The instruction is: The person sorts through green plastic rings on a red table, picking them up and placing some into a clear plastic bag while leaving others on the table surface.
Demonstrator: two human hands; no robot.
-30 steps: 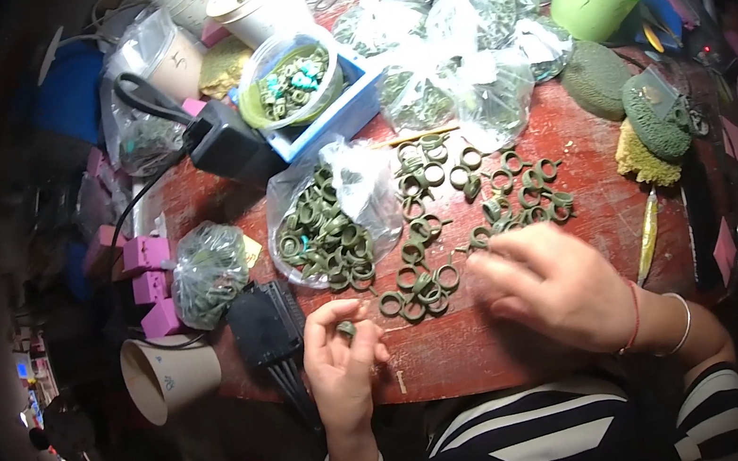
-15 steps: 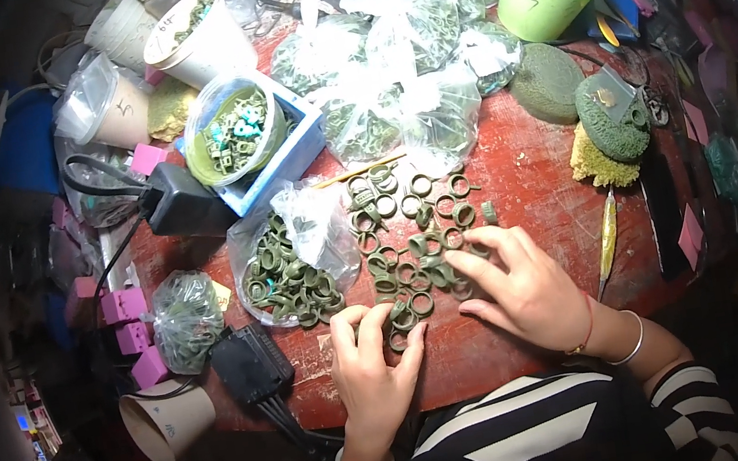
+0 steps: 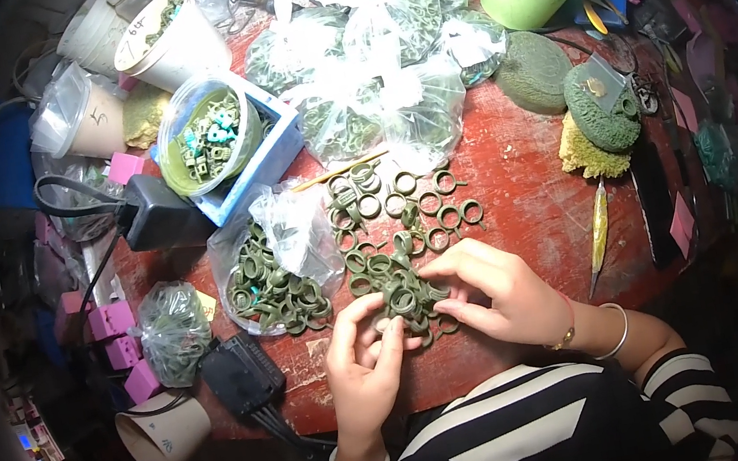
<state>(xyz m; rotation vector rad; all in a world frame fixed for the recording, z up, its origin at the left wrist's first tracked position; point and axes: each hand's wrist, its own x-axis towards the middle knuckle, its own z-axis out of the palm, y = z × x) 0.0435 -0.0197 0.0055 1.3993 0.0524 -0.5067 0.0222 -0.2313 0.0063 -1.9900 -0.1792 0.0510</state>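
Two bare hands stand slightly apart with a heap of dark green rings (image 3: 403, 300) gathered between them: the left hand (image 3: 365, 379) cups its near left side with curled fingers, and the right hand (image 3: 504, 301) meets it from the right with thumb and forefinger spread; whether either one pinches a single ring is hidden by the overlap. Just beyond the fingertips, more loose rings (image 3: 367, 206) lie scattered toward a thin wooden stick (image 3: 336, 170). The rings in the heap rest at odd tilts on one another, and many carry a short stem, so a squeeze from both sides could make the upper ones roll off, or hook one stem through a neighbour and drag it along. Left of the left hand, an open clear bag (image 3: 302, 240) full of similar rings lies very near, and a careless outward sweep could mix the two lots or snag the film. The left hand is also hemmed in by a black box with cables (image 3: 243, 375) on its outer side. The table's near edge runs close below both wrists, against the striped shirt (image 3: 532, 430), so rings pulled too far inward might drop off. The widest bare stretch of red tabletop (image 3: 515, 185) lies beyond and right of the right hand, bounded farther right by a yellow pen-like tool (image 3: 598, 239) and a yellow sponge (image 3: 589, 155).
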